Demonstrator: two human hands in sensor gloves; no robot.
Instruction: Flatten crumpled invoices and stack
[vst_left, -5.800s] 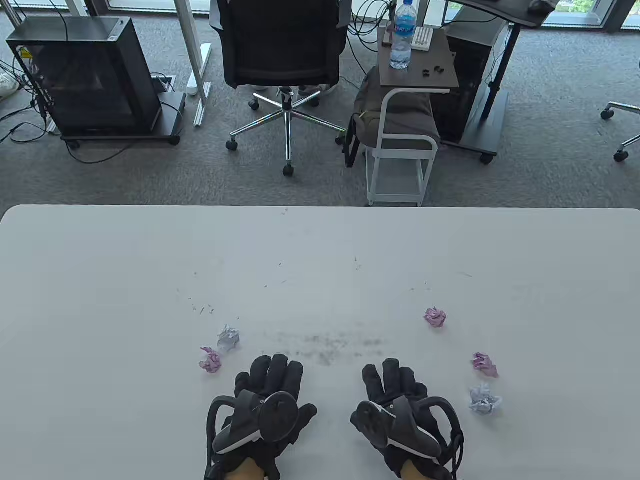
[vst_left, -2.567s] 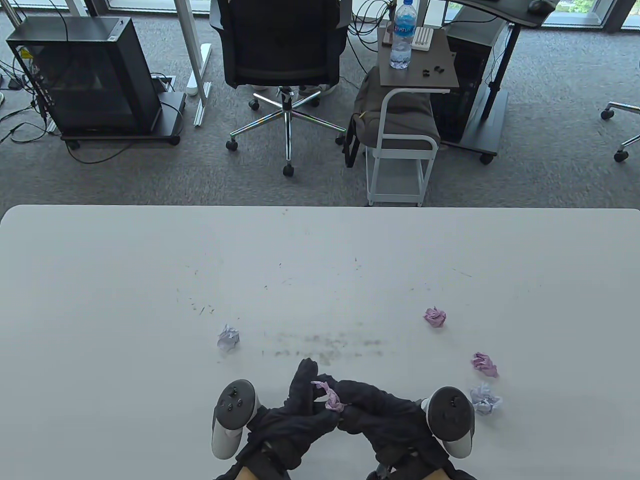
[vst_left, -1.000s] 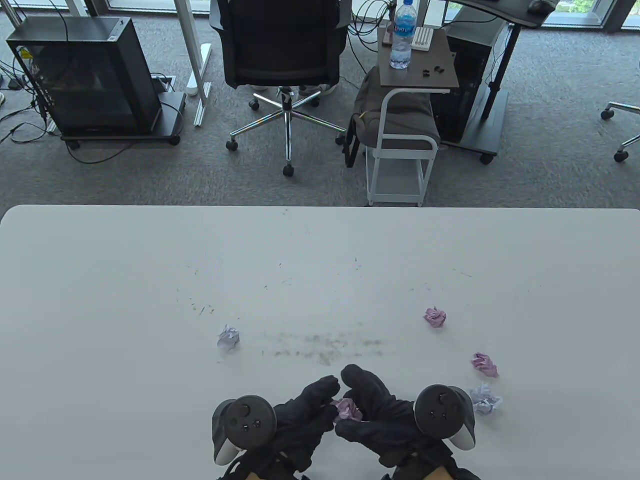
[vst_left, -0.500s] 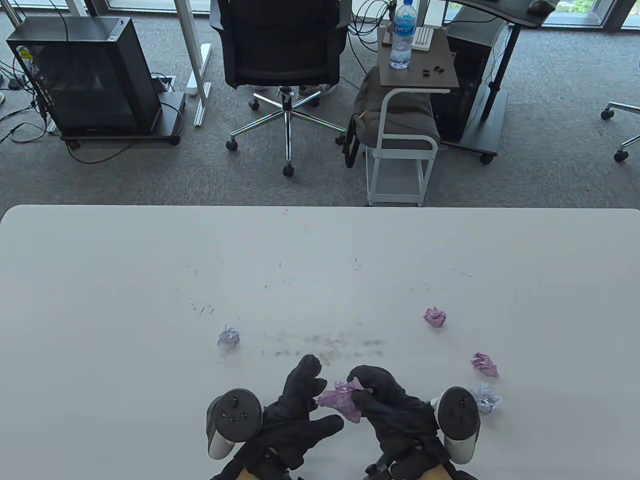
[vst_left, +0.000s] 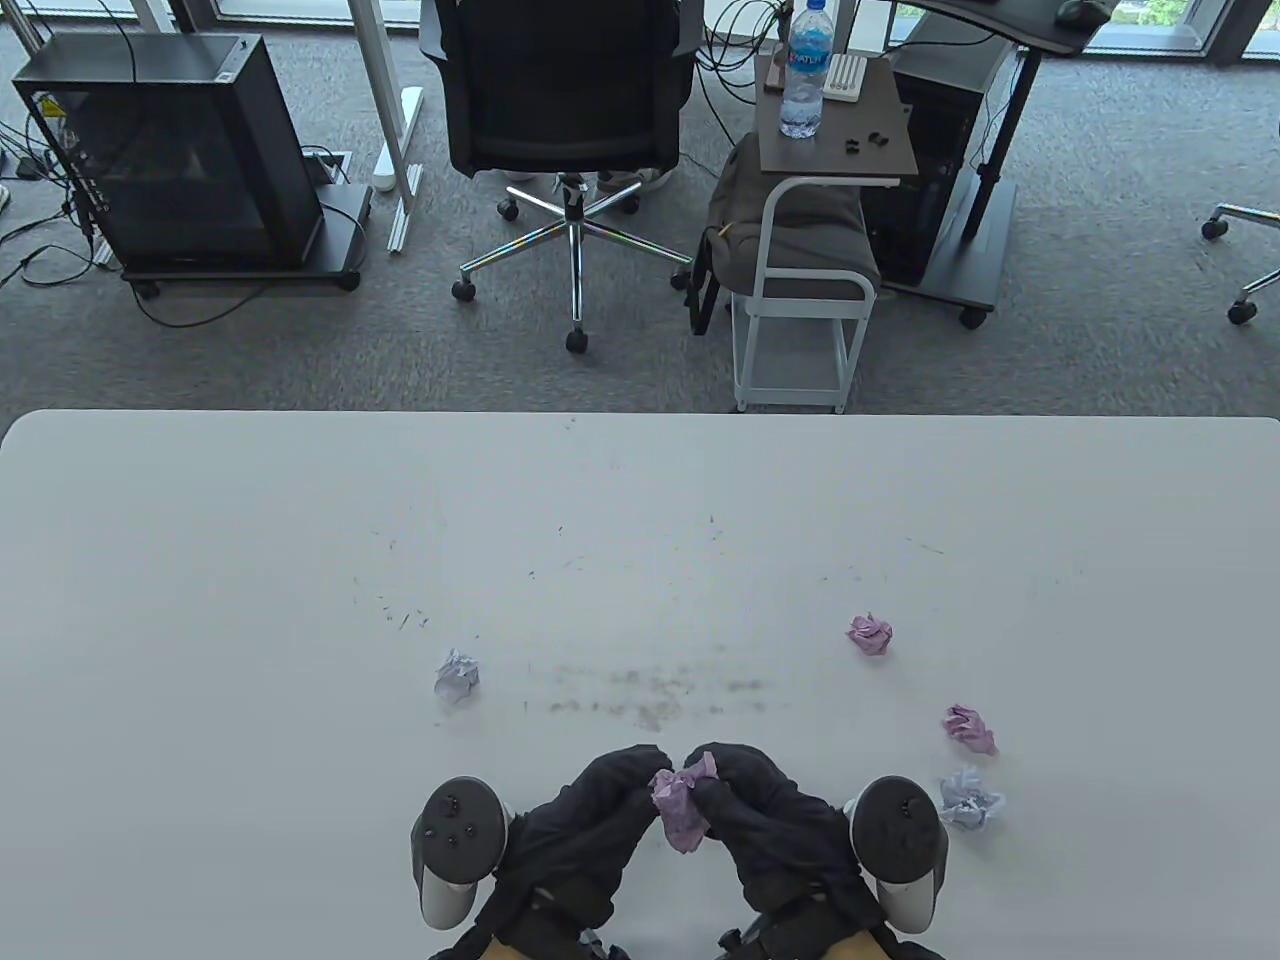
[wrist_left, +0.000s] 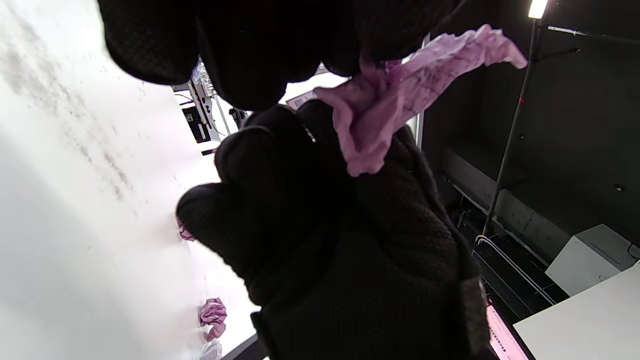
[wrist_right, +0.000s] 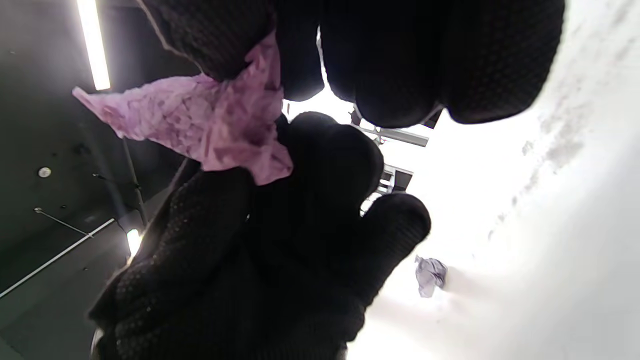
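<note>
Both gloved hands hold one partly unfolded pink invoice (vst_left: 680, 812) between them, just above the white table (vst_left: 640, 520) near its front edge. My left hand (vst_left: 622, 790) pinches its left side; it shows in the left wrist view (wrist_left: 400, 90). My right hand (vst_left: 735, 785) pinches its right side; the paper shows in the right wrist view (wrist_right: 210, 125). Crumpled balls lie on the table: a pale lilac one (vst_left: 457, 676) at the left, a pink one (vst_left: 870, 634), a second pink one (vst_left: 969, 728) and a pale one (vst_left: 969, 798) at the right.
Grey scuff marks (vst_left: 650, 695) run across the table just beyond the hands. Past the far edge stand an office chair (vst_left: 570, 100), a small side table with a water bottle (vst_left: 805, 70) and a black cabinet (vst_left: 180, 150).
The left hand's fingers, spread half a second ago, have curled onto the pink paper. The hands have drawn close together, and the paper now hangs down between them.
</note>
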